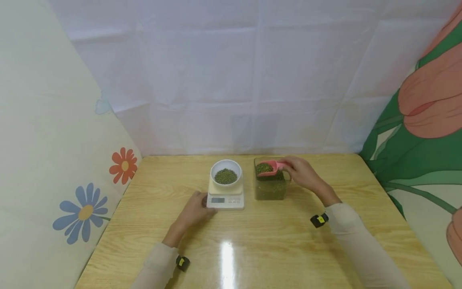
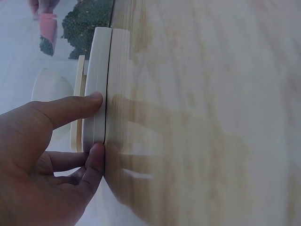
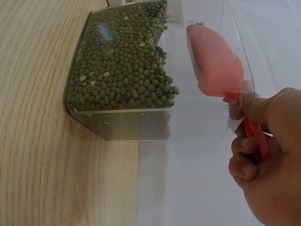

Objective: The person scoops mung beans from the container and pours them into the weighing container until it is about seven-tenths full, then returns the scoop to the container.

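Note:
My right hand (image 1: 302,172) grips the handle of a pink scoop (image 3: 214,61). The scoop, with green mung beans in it, is held above the beans in a clear plastic container (image 1: 270,190). Through the container's wall the bean heap (image 3: 122,61) shows in the right wrist view. Left of it stands a white digital kitchen scale (image 1: 225,201) bearing a white bowl (image 1: 226,163) with mung beans (image 1: 225,176) inside. My left hand (image 1: 196,208) holds the scale by its front left corner, the thumb (image 2: 77,109) along the front edge and curled fingers at the side.
Scale and container stand side by side on a wood-grain table (image 1: 274,245), near its back edge. A white cloth (image 1: 231,80) hangs behind. Flower-printed sheets flank the table left and right. Both wrists wear small black devices (image 1: 319,220).

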